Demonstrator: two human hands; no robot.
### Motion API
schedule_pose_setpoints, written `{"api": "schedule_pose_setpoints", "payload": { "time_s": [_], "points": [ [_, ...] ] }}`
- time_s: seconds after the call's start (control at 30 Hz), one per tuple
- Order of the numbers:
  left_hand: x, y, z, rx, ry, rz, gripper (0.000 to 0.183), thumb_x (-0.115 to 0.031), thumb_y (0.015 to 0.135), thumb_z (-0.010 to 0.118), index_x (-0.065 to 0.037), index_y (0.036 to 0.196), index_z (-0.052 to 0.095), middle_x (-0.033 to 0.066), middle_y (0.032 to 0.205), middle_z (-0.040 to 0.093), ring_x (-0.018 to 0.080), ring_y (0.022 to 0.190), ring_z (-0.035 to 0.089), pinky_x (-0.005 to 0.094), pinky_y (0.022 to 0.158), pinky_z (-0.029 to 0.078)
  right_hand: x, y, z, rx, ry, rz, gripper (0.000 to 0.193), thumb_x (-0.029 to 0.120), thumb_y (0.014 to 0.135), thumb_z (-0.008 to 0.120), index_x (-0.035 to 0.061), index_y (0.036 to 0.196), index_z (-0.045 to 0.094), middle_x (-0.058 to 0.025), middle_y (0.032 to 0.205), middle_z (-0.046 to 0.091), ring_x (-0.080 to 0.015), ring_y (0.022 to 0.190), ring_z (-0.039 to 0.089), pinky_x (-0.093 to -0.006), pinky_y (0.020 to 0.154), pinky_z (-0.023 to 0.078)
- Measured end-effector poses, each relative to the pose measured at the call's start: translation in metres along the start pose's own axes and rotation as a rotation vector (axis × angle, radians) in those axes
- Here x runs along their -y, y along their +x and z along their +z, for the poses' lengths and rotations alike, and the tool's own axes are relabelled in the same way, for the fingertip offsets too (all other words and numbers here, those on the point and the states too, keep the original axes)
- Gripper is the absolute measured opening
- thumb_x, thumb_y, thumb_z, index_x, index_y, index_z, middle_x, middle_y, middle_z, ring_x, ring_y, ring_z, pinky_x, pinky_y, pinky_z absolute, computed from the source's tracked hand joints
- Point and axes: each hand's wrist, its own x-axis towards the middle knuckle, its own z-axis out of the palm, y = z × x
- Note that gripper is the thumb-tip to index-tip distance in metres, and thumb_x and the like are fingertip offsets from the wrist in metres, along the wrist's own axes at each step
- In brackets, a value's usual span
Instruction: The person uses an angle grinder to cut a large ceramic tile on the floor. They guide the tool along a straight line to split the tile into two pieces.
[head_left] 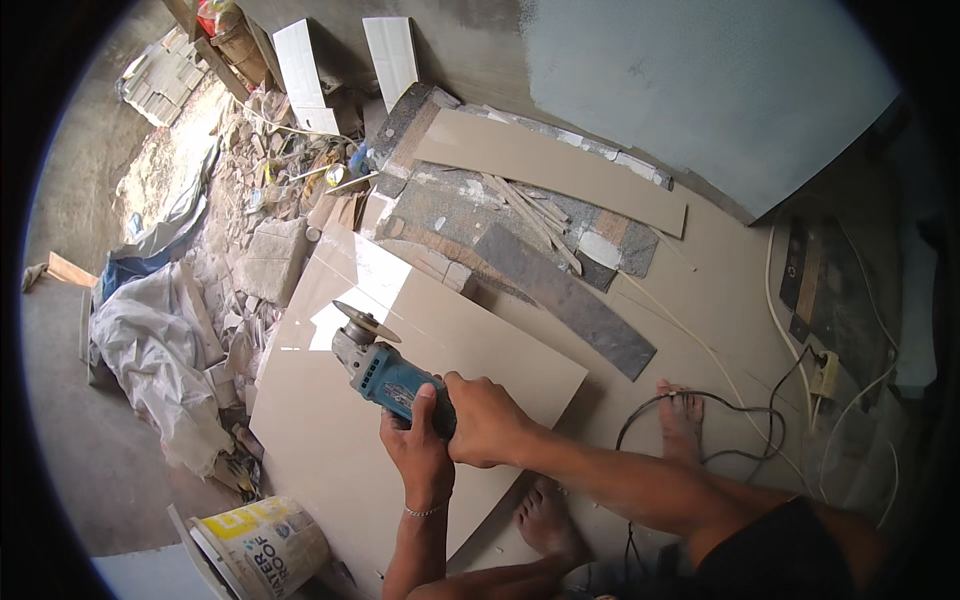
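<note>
A teal angle grinder is held in both hands over a large beige tile. Its cutting disc points away from me, above a bright glare patch on the tile. My left hand, with a bracelet at the wrist, wraps the underside of the body, thumb laid along it. From the right, my right hand is closed around the rear end of the grinder. Whether the disc is spinning or touches the tile I cannot tell.
A grey tile strip and a long beige strip lie beyond the tile. Rubble fills the left. A white bucket stands at lower left. A black cable loops near my bare feet, by a yellowish power socket.
</note>
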Motion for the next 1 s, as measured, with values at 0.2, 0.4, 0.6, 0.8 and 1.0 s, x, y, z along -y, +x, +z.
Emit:
{"api": "schedule_pose_setpoints", "payload": {
  "time_s": [0.2, 0.4, 0.6, 0.8, 1.0],
  "points": [
    [-0.008, -0.011, -0.011, 0.043, -0.061, 0.045, 0.026, -0.020, 0.102, 0.069, 0.002, 0.114, 0.063, 0.0087, 0.101, 0.071, 0.0162, 0.086, 0.070, 0.0307, 0.079, 0.059, 0.014, -0.012, 0.010, -0.037, -0.029, -0.039, 0.049, 0.000, 0.067, 0.073, -0.0075, 0.111, 0.053, -0.0321, 0.092, 0.070, -0.0484, 0.090, 0.073, -0.0495, 0.084, 0.061],
    [0.010, -0.021, -0.009, 0.059, -0.066, -0.054, 0.029, -0.021, 0.099, 0.074, 0.001, 0.113, 0.060, 0.0075, 0.101, 0.069, 0.0133, 0.087, 0.067, 0.0283, 0.079, 0.056, 0.000, -0.025, 0.005, -0.020, -0.100, -0.009, 0.055, 0.003, 0.069, 0.075, -0.0052, 0.117, 0.049, -0.0314, 0.096, 0.071, -0.0492, 0.094, 0.072, -0.0513, 0.087, 0.060],
    [0.027, -0.040, 0.013, 0.022, -0.017, -0.014, 0.029, -0.021, 0.099, 0.074, 0.001, 0.112, 0.060, 0.0068, 0.100, 0.069, 0.0128, 0.086, 0.067, 0.0285, 0.078, 0.056, -0.021, -0.036, -0.008, -0.010, -0.116, -0.005, 0.055, 0.007, 0.071, 0.078, -0.0045, 0.116, 0.049, -0.0312, 0.099, 0.071, -0.0497, 0.101, 0.071, -0.0529, 0.095, 0.056],
    [0.040, -0.062, 0.039, -0.023, -0.015, -0.063, 0.024, -0.018, 0.101, 0.071, -0.002, 0.115, 0.060, 0.0047, 0.100, 0.070, 0.0124, 0.087, 0.067, 0.0285, 0.079, 0.056, -0.042, -0.048, -0.024, 0.016, -0.088, -0.044, 0.051, 0.010, 0.071, 0.079, -0.0042, 0.112, 0.053, -0.0319, 0.099, 0.071, -0.0514, 0.103, 0.070, -0.0534, 0.095, 0.055],
    [0.050, -0.069, 0.035, 0.025, -0.009, -0.102, 0.028, -0.018, 0.097, 0.077, 0.000, 0.113, 0.062, 0.0067, 0.102, 0.071, 0.0136, 0.089, 0.070, 0.0297, 0.079, 0.057, -0.056, -0.057, -0.020, 0.026, -0.085, 0.011, 0.049, 0.012, 0.072, 0.079, -0.0057, 0.111, 0.056, -0.0317, 0.104, 0.071, -0.0491, 0.107, 0.070, -0.0504, 0.098, 0.055]
  ]
}}
